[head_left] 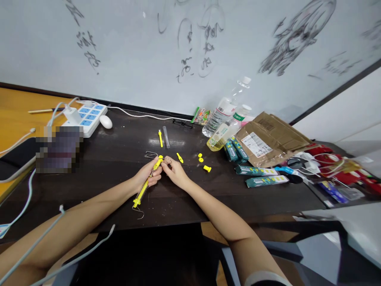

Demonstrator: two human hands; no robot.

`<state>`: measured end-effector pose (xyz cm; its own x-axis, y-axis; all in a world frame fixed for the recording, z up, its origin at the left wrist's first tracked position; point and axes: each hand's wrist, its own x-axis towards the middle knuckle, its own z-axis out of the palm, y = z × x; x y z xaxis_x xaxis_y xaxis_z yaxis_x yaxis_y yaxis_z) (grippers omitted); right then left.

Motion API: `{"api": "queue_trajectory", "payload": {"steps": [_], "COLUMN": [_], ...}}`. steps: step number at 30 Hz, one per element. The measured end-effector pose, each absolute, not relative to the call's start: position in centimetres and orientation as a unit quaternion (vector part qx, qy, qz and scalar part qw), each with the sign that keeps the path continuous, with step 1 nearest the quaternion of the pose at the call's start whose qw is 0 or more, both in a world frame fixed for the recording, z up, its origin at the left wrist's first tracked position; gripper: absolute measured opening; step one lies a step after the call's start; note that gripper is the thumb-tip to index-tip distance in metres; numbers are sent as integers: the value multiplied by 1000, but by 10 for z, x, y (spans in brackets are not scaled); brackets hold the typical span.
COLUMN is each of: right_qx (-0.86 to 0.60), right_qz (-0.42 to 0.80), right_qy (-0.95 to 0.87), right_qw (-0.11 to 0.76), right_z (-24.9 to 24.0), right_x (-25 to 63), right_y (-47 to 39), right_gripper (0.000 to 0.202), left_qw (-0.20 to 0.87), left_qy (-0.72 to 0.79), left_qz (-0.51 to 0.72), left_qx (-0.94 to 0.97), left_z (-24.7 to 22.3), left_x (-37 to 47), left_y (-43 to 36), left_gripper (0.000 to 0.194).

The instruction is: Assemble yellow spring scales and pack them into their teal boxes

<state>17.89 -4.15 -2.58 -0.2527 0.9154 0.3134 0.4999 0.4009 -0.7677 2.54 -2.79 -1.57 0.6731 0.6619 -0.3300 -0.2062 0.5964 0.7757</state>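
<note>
Open stretch of dark tabletop (pixel 229 196) right here, beyond my right forearm, below green boxes (pixel 267 181): hand fits through. Up and right of my right hand (pixel 175 171), yellow clip (pixel 180 157), discs (pixel 201 160), cap (pixel 207 169) stand in way. Ahead, yellow rod (pixel 160 138) and clear tube (pixel 166 137), barely gap between. Lane between bent wires (pixel 151 154) and white mouse (pixel 106 122). White cable (pixel 38 238) crosses my left forearm. Whiteboard (pixel 133 59) walls far side.

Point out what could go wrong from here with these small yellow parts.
The two small yellow discs lie loose near the right forearm, so a sweep of it might scatter them.
The bent wire hook sticks out below the yellow rod in the left hand; it could snag or get bent.
The clear tube lies on its side on the dark desk and might roll if bumped.
</note>
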Motion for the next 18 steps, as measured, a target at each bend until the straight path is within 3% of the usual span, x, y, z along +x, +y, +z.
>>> {"api": "queue_trajectory", "payload": {"steps": [5, 12, 18], "right_qx": [-486, -479, -478], "right_qz": [265, 418, 448], "right_qy": [-735, -647, -611], "right_qw": [393, 420, 443], "right_z": [-27, -32, -31], "right_x": [178, 175, 172], "right_y": [-42, -36, -33], "right_gripper": [22, 26, 28], "left_qw": [854, 854, 850], "left_qy": [288, 270, 271], "left_qz": [253, 270, 298], "left_qx": [353, 353, 340], "left_z": [-21, -24, -19], "left_x": [24, 26, 28], "left_y": [-26, -28, -32], "left_gripper": [55, 54, 48]}}
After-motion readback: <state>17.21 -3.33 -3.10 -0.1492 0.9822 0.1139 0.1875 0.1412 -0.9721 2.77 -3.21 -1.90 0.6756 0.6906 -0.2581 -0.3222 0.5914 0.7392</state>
